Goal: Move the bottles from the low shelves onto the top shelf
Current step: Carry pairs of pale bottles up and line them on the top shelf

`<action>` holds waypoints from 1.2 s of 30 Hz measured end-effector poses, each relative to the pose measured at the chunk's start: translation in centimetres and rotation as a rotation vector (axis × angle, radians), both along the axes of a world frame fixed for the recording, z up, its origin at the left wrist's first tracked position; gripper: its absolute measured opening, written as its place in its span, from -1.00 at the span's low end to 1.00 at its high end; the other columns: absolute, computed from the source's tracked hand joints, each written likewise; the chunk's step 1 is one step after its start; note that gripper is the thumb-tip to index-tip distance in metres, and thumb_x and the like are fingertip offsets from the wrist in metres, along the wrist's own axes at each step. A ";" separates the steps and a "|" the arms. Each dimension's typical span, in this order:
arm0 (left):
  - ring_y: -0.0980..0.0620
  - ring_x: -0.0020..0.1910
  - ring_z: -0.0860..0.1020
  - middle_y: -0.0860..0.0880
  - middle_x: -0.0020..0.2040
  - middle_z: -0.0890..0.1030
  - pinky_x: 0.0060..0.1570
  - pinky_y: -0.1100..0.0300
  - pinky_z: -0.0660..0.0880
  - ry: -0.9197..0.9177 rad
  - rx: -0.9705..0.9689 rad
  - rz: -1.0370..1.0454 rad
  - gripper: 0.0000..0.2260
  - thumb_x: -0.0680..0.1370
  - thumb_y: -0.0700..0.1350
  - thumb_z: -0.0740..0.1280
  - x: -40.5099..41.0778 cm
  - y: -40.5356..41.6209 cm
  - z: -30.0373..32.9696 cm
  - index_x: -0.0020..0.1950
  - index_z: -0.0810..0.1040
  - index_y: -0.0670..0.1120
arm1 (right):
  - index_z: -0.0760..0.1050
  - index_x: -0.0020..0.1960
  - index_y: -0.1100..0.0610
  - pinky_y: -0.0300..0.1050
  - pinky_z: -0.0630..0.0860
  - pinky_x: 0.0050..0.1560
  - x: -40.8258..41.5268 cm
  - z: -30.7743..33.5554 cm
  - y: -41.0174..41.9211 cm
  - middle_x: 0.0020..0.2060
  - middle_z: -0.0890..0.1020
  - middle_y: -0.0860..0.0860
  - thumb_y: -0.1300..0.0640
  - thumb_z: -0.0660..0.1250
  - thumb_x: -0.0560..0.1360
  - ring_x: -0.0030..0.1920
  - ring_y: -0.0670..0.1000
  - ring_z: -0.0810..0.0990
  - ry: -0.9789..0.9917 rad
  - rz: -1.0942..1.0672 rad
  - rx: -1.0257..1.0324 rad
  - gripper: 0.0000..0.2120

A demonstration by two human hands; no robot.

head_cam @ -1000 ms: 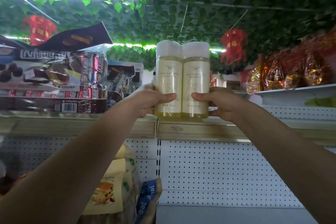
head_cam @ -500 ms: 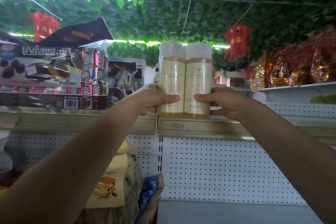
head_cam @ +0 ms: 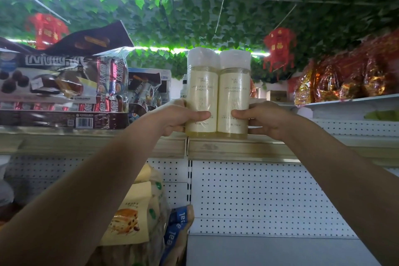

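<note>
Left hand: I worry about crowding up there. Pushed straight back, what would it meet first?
Probably the small white bottle standing behind; the left hand, gripping the left bottle, points deeper onto the top shelf. Depth unclear.

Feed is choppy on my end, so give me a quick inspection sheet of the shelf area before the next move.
Surface: pale wooden top shelf edge, bare beneath the bottles.
Job's things: two cream-labelled clear plastic bottles with white caps, shrink-wrapped together, upright, at the shelf's front edge.
Clutter: dark chocolate snack boxes in plastic wrap to the left; red and gold foil bags on the right shelf; bread packets below.
Grips: left hand wraps the left bottle; right hand wraps the right bottle.
Cables: nothing seen.
Surroundings: white pegboard back panel; green leaf ceiling with red hanging ornaments.
</note>
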State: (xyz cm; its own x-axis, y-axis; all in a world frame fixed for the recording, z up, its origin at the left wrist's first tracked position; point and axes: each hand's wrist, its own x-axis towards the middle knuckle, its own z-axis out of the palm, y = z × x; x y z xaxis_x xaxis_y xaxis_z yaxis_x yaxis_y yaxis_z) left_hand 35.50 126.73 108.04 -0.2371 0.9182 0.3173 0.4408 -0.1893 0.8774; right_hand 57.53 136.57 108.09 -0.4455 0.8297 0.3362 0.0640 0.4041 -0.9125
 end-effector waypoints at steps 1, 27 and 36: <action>-0.01 0.17 0.62 -0.02 0.18 0.66 0.29 -0.04 0.51 0.016 0.002 0.002 -0.43 0.38 0.00 0.60 0.0 0.0 0.0 0.30 0.47 -0.06 | 0.62 0.16 0.17 -0.08 0.63 -0.05 -0.1 0.0 -0.1 0.03 0.75 0.04 0.18 0.58 0.42 0.06 0.02 0.72 0.004 -0.013 0.002 -0.66; -0.03 0.20 0.56 0.00 0.27 0.57 0.26 0.04 0.47 -0.199 0.328 0.123 -0.43 0.49 0.10 0.49 2.8 -7.9 -5.3 0.41 0.43 -0.07 | 0.40 0.43 0.15 0.11 0.52 0.34 -1.6 -3.8 -10.7 0.25 0.56 0.06 0.10 0.53 0.48 0.21 0.08 0.56 0.074 -0.309 0.042 -0.41; -0.01 0.12 0.63 -0.06 0.17 0.60 0.12 0.09 0.61 -0.356 0.275 0.015 -0.59 0.53 0.03 0.46 1.8 -11.8 -12.1 0.29 0.52 -0.14 | 0.44 0.44 0.19 0.11 0.55 0.32 -3.2 -10.2 -15.9 0.26 0.54 0.06 0.13 0.51 0.51 0.25 0.11 0.55 0.054 -0.291 -0.030 -0.45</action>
State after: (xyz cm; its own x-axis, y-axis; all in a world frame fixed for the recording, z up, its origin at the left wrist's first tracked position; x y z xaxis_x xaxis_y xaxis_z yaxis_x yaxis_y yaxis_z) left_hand 37.29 114.91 95.97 -0.3884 0.8069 0.4449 0.1252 -0.4322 0.8931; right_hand 54.36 120.69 97.87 -0.1701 0.9298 0.3265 0.1243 0.3489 -0.9289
